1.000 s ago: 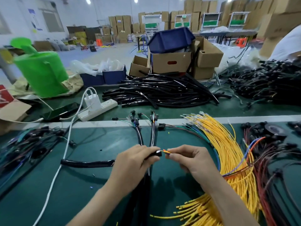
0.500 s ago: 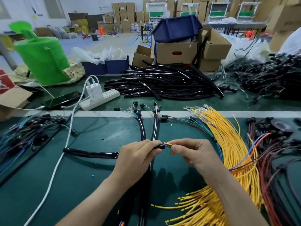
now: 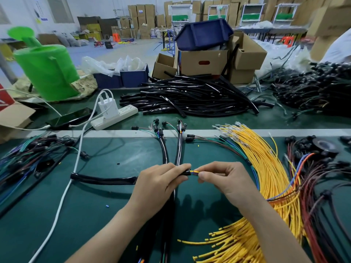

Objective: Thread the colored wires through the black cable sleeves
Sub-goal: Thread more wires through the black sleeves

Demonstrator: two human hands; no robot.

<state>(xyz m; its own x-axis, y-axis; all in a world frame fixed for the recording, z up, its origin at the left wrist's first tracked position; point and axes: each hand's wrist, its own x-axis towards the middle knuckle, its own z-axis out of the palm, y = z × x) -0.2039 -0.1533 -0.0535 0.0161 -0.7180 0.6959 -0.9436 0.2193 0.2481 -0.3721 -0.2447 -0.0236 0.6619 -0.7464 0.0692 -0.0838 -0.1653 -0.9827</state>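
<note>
The head view looks down on a dark green desk (image 3: 95, 215). Near the middle of the desk, the left hand (image 3: 159, 182) has its fingers curled round one end of a shiny black plastic sleeve (image 3: 106, 180). The rest of that sleeve lies flat on the desk and runs off toward the left edge.

The right hand (image 3: 226, 179) pinches a small bunch of thin yellow and blue wires (image 3: 194, 172) between thumb and fingers. The bunch sits right at the mouth of the sleeve, in the small gap between the two hands. You cannot tell how far inside the wires go.

Under the hands lie two more long black sleeves with coloured wires in them (image 3: 165, 152), running from the near edge toward the far edge. A big fan of loose yellow wires (image 3: 266, 168) lies to the right of the hands. Dark red and brown wires (image 3: 322, 186) lie by the right edge.

A heap of empty black sleeves (image 3: 190, 97) sits at the far edge. A white power strip (image 3: 115, 118) lies toward the far left corner, with a black phone (image 3: 70, 118) beside it.
</note>
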